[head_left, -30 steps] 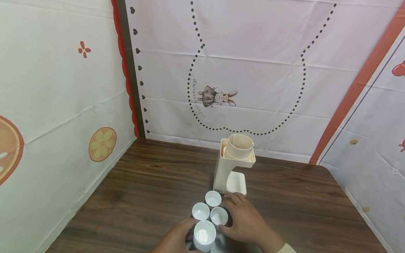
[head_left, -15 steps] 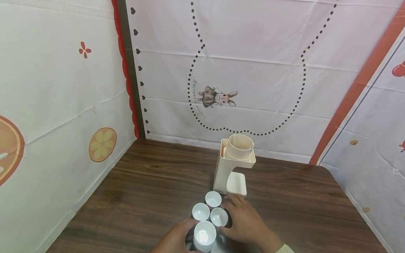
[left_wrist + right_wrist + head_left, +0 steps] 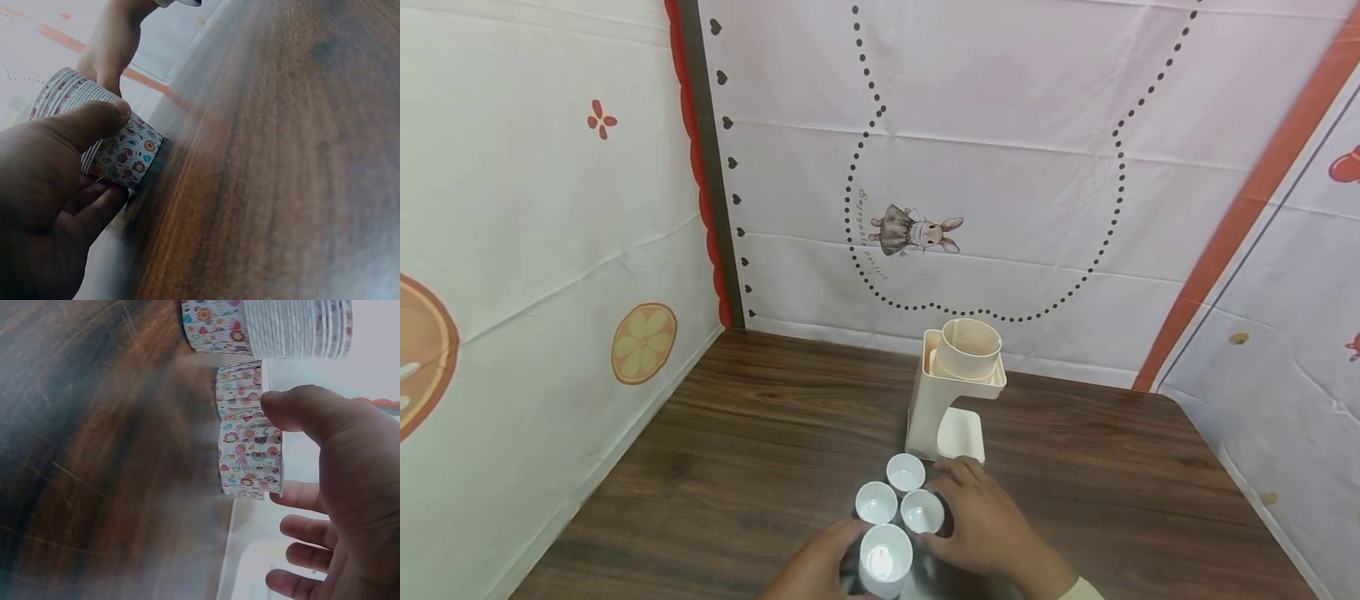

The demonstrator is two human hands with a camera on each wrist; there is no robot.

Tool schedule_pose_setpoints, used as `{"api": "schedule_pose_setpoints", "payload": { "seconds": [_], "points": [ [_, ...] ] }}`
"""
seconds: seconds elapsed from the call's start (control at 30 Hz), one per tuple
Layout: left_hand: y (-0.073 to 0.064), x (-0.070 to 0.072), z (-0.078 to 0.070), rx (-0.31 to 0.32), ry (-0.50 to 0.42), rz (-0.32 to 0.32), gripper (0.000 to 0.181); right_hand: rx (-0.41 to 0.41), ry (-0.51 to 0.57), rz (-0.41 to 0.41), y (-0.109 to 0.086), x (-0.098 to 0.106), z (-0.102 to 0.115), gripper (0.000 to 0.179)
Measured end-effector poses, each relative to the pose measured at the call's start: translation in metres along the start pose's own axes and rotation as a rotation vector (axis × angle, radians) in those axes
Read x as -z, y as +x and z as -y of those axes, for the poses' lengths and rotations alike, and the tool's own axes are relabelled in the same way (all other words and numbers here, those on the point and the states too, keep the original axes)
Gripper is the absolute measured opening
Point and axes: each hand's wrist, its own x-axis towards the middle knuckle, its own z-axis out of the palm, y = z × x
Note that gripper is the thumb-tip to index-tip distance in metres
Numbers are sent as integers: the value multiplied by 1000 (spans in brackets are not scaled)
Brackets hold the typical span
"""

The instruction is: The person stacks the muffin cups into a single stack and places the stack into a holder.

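Observation:
My left hand [image 3: 823, 562] grips an upright stack of nested paper baking cups [image 3: 128, 153], white inside with a flower print outside. In the left wrist view the thumb lies over the stack's side, fingers behind it. Just right of the stack in the head view, my right hand [image 3: 988, 525] pinches the rim of a single paper baking cup [image 3: 922, 512] between thumb and index finger. The other fingers [image 3: 309, 556] are spread apart from it. Two more single cups stand close by: one at left [image 3: 876, 502], one farther back [image 3: 906, 472].
Behind the cups stands a cream plastic stand [image 3: 928, 417] with a round open tube [image 3: 970, 348] on top and a small square tray [image 3: 961, 433] at its base. The dark wooden table [image 3: 760, 433] is enclosed by printed cloth walls [image 3: 1000, 208].
The single cup at my right hand has shifted slightly away and to the right over the last half second. My left hand and the stack have stayed in place.

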Motion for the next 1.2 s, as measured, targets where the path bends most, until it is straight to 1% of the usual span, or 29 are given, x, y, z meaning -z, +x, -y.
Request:
{"api": "schedule_pose_setpoints", "payload": {
  "seconds": [0.27,0.4,0.53,0.67,0.83,1.03,1.2],
  "points": [
    [-1,-1,2,0,-24,1,63,17,-6,-17,2,11,2,56],
    [0,-1,2,-24,-7,-1,64,21,1,-25,4,20,6,59],
    [0,0,3,-28,6,4,65,30,-4,-35,5,28,10,59],
    [0,1,2,-24,11,4,67,40,-11,-43,6,34,12,58],
    [0,1,0,-5,-11,11,69,47,-17,-48,7,38,14,56],
    [1,2,0,12,7,20,68,30,-9,-27,6,45,16,55],
    [1,2,-1,21,-6,31,68,28,-11,-19,5,50,19,55]
  ]
}}
